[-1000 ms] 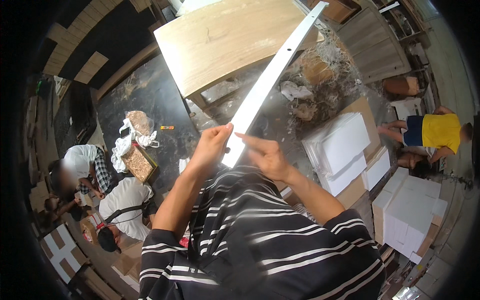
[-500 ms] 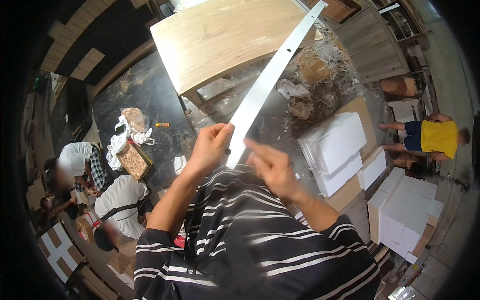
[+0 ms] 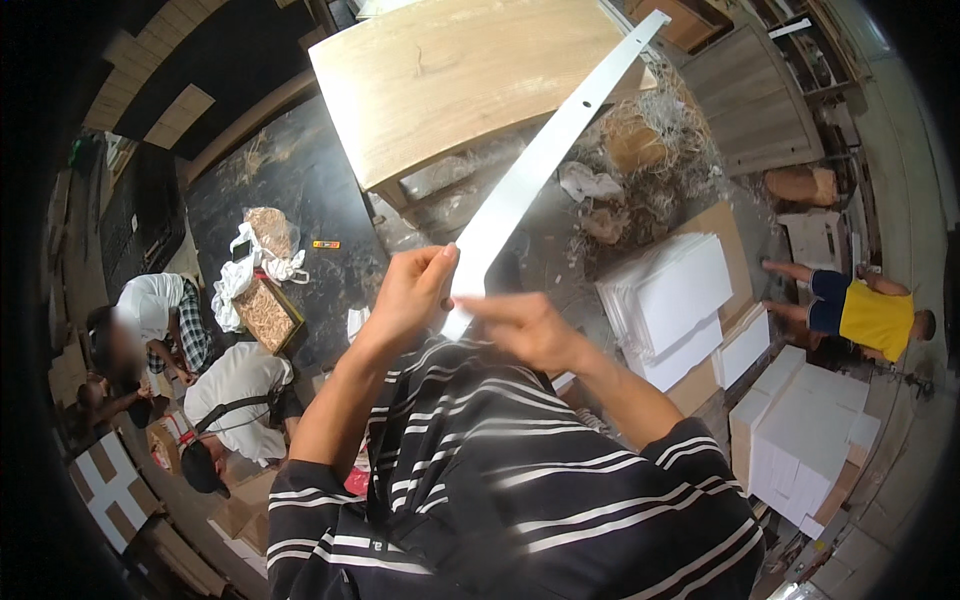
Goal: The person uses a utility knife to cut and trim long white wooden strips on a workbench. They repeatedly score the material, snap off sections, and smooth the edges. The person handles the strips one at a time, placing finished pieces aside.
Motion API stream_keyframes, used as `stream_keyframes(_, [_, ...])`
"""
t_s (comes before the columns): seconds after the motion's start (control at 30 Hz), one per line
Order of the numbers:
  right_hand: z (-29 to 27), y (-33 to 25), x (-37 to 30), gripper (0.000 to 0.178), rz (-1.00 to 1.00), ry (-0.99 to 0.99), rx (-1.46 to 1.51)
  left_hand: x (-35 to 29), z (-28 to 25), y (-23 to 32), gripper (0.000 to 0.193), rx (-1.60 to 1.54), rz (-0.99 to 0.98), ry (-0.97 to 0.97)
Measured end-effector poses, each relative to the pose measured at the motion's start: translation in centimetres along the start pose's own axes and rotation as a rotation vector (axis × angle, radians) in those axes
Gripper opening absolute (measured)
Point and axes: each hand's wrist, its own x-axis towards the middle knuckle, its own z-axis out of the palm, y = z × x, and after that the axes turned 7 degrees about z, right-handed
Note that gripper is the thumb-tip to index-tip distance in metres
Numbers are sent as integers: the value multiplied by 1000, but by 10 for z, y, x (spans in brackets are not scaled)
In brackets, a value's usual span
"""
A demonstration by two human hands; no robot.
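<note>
A long white strip [image 3: 535, 165], tapered and pierced with several holes, slants from my body up across the wooden tabletop [image 3: 450, 85]. My left hand [image 3: 412, 290] is closed on its near end, with the thumb lying on the strip's left edge. From the other side my right hand [image 3: 530, 325] reaches over, its index finger stretched out and its other fingers bent. The fingertip, blurred, is at the strip beside the hole near its bottom end. I see nothing held in the right hand, though its inner fingers are partly hidden.
White panels [image 3: 680, 295] lie stacked on cardboard at the right, near a block of white boxes [image 3: 805, 425]. Shredded packing [image 3: 650, 135] is heaped beside the table. Two people in white tops [image 3: 240, 395] bend over at the left; another in yellow [image 3: 872, 315] is far right.
My right hand has moved left, bringing its index finger to the strip's near end beside the hole. The left hand keeps its grip, and the strip has shifted slightly.
</note>
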Motion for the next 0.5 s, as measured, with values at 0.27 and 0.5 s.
stream_keyframes(0.27, [-15,5,20,59,-49,44,-205,4,-2,-4,44,-2,8,12])
stream_keyframes(0.5, [-18,6,21,59,-40,94,-223,3,-2,-8,43,-110,-40,20])
